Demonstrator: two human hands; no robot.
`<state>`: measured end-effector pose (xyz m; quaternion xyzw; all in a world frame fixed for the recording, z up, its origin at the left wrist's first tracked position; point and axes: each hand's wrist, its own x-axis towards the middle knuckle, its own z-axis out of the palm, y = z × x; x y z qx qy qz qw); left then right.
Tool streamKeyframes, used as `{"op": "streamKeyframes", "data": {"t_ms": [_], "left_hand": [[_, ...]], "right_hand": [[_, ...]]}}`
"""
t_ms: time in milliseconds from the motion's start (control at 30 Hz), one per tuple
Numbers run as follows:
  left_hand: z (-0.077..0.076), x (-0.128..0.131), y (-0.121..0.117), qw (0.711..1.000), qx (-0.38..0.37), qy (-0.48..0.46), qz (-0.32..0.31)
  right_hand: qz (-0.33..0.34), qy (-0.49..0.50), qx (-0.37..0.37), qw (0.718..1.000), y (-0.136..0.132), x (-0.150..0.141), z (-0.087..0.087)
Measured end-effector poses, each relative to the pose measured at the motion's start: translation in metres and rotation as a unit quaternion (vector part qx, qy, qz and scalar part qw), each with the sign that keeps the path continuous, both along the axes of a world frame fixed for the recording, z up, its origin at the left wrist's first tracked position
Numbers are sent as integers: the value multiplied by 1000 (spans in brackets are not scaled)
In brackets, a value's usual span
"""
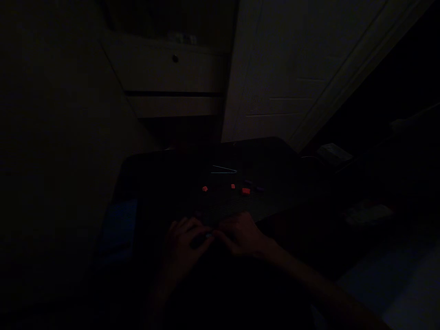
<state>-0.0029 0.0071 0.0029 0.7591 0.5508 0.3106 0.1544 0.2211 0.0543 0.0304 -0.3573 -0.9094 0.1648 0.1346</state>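
The scene is very dark. Near the front of the black table point(165, 183), my left hand point(185, 240) pinches a small pale piece point(208, 235) between thumb and forefinger. My right hand point(240, 233) meets it from the right, fingers curled and thumb pressed in beside the piece; what it grips is hidden. Beyond the hands lie a small red piece point(205, 189), a tiny red square piece point(233, 186) and a larger red block point(246, 191). Metal tweezers point(225, 170) rest farther back, their tips spread to the left.
Two dim purple pieces point(260, 189) lie right of the red block. A dark bluish flat rectangle point(120, 229) is at the table's left side. Behind stand a drawer cabinet point(172, 78) and a pale panelled door point(278, 68). A whitish box point(334, 154) sits off to the right.
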Motion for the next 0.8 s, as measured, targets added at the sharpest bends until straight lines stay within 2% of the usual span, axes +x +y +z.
{"op": "streamKeyframes", "data": {"t_ms": [267,467,800], "left_hand": [[-2,0,0,1000,9,-1,6],[-1,1,0,1000,12,-4,2],[-4,-1,0,1000,12,-8,1]], "right_hand": [[17,-28,31,999,1,2,7],[5,-36,29,999,2,8,3],[-21,-21,4,1000,1,13,7]]}}
